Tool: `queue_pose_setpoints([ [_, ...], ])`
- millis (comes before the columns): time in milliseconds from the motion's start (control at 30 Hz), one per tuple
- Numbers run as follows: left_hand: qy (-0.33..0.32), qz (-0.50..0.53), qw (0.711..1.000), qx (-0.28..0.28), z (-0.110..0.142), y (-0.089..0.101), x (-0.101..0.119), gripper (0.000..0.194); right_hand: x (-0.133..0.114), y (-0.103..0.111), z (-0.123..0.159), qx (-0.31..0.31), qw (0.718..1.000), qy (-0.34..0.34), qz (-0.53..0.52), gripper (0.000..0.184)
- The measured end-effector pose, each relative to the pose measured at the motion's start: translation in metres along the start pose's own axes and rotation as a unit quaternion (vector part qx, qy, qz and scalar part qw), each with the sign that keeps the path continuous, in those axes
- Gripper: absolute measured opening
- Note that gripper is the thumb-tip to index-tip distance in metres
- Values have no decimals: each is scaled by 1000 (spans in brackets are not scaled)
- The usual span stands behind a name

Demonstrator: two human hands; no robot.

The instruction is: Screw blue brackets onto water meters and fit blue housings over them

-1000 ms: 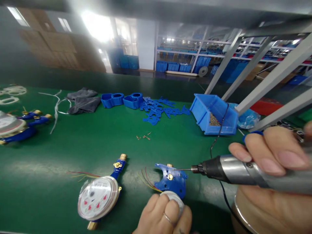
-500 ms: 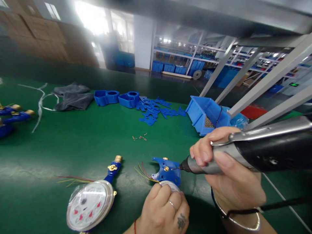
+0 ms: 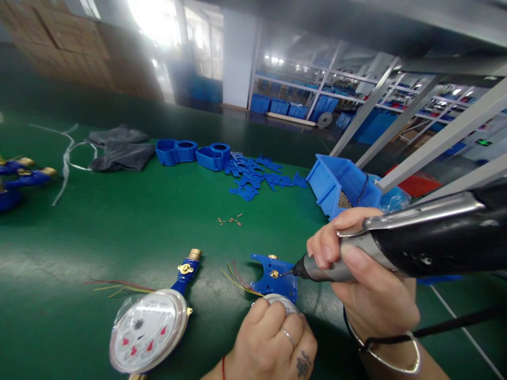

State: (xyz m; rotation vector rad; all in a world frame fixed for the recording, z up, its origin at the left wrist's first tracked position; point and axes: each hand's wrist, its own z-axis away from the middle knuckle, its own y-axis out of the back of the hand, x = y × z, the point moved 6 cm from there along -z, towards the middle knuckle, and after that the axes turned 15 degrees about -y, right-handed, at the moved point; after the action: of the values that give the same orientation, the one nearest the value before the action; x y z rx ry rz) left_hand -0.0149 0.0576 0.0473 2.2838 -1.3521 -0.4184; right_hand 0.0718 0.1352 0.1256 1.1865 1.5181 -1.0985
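Observation:
My right hand (image 3: 368, 264) is wrapped round an electric screwdriver (image 3: 420, 237), which lies tilted with its black nose toward the left. Its thin bit reaches a brass fitting (image 3: 274, 274) on a blue flat bracket (image 3: 261, 258). Just below the bracket, my left hand (image 3: 273, 338) is closed over a water meter (image 3: 279, 301); only part of its pale round top shows. Red and yellow wires (image 3: 240, 279) stick out to the left of it. A second water meter (image 3: 148, 330) with a clear-covered white dial and a blue, brass-ended pipe lies further left.
Several small screws (image 3: 230, 219) lie mid-table. Behind them are a pile of blue plastic brackets (image 3: 249, 177), two blue housings (image 3: 176, 152) and a dark cloth (image 3: 122, 150). A blue bin (image 3: 340, 182) holding small metal parts stands by grey metal posts (image 3: 368, 111). More meter bodies (image 3: 27, 179) lie far left.
The camera view has shifted slightly. Both hands keep their hold, and the screwdriver bit stays at the brass fitting.

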Motion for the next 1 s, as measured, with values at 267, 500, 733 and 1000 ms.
queue_pose_setpoints([
  [267,4,12,1000,-1,-2,2,-1,9,3,-4,3,-7,1000,-14,8,20],
  [500,2,9,1000,13,-1,2,-1,9,2,-5,1,7,1000,-6,6,12],
  [733,-9,14,1000,26,1,1,-1,7,5,-3,-2,20,1000,-18,12,13],
  [1000,-3,21,1000,7,0,0,-2,9,6,-4,-5,20,999,-26,0,11],
])
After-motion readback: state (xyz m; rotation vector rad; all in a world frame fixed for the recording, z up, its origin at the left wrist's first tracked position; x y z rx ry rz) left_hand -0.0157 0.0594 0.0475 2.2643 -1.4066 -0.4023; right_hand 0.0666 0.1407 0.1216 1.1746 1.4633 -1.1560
